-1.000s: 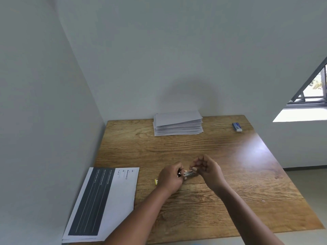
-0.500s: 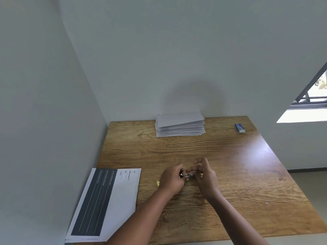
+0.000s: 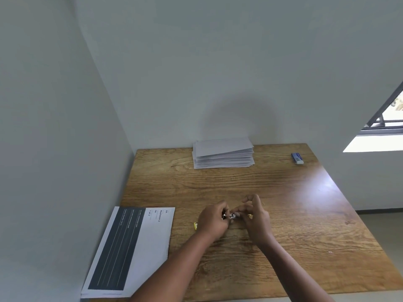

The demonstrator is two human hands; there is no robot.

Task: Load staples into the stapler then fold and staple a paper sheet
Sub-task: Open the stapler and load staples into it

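Our left hand [image 3: 214,221] clenched round small stapler [image 3: 231,216] above wooden surface [image 3: 283,214]; our right hand [image 3: 255,216] pinching its metal end; paper stack [image 3: 223,152] far

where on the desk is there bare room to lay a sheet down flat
Bare wood lies right of the right hand, out to the table edge, and across the middle between the hands and the folded paper stack. The printed sheets fill the near left; around the stapler it is crowded.
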